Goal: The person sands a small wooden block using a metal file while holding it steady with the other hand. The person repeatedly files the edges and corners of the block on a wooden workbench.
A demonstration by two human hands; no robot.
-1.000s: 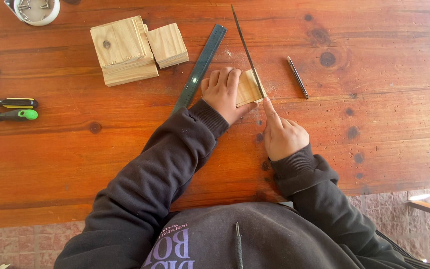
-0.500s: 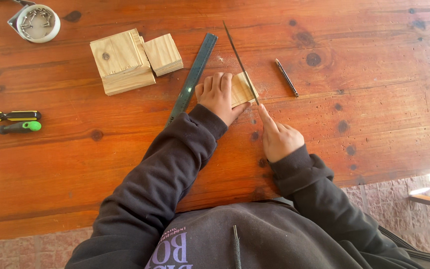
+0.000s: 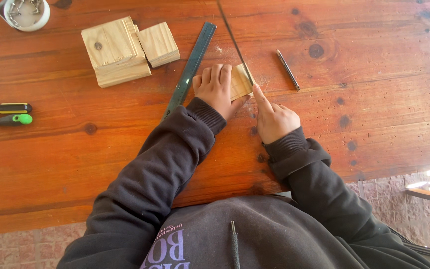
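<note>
Since a second ago, our right hand (image 3: pixel 274 119) has pushed the thin blade (image 3: pixel 235 42) further up the desk (image 3: pixel 374 99), fingers closed on it. Our left hand (image 3: pixel 216 88) presses the small wood block (image 3: pixel 240 82), fingers together. Screws fill the round tin (image 3: pixel 26 12).

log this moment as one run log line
left hand pressing small wood block flat on table | right hand gripping thin saw blade at block's right edge | ruler left of block
</note>
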